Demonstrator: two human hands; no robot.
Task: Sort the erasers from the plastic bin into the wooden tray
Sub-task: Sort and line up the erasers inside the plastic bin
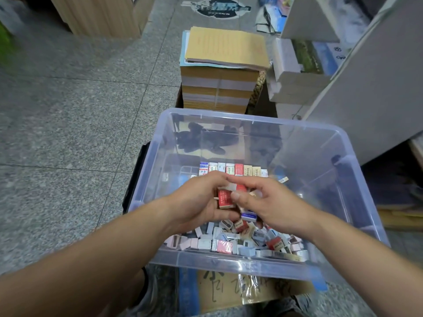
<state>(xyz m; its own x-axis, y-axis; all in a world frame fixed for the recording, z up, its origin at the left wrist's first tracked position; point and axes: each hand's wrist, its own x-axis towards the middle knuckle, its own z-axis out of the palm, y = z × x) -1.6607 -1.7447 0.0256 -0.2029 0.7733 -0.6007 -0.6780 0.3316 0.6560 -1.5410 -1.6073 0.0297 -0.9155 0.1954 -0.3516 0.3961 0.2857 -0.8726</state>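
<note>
— Where are the erasers (240,241)?

— Nearly all in the bin (229,113). It's a clear plastic one, sitting on a flattened piece of cardboard (229,291) on the floor (68,110). A loose heap lies against the near wall: pink, white, blue and red wrappers, jumbled at every angle.

— And along the far side?

— A neat row (231,168) stands on edge, side by side, past the person's knuckles. Red, blue, white and tan labels face this way.

— What are the hands doing?

— Both are inside the bin, above the heap, meeting in the middle. The left grip (196,202) is curled round a red eraser (225,199), which lies across its fingers with the label showing. Its thumb reaches over the top.

— And the other one?

— The right grip (274,207) comes in from the opposite side, fingers bent, thumb tip pressed against the edge of that red eraser. Its forefinger touches the left thumb above. A blue eraser (248,216) sits just under its curled fingers, right where the two hands meet. Whether the right one really holds it, I cannot tell; the fingers hide too much.

— Anything else around?

— Beyond the bin there's a tall stack of booklets (219,88) with yellow covers on top. A grey shelf (366,99) runs along the right.
</note>
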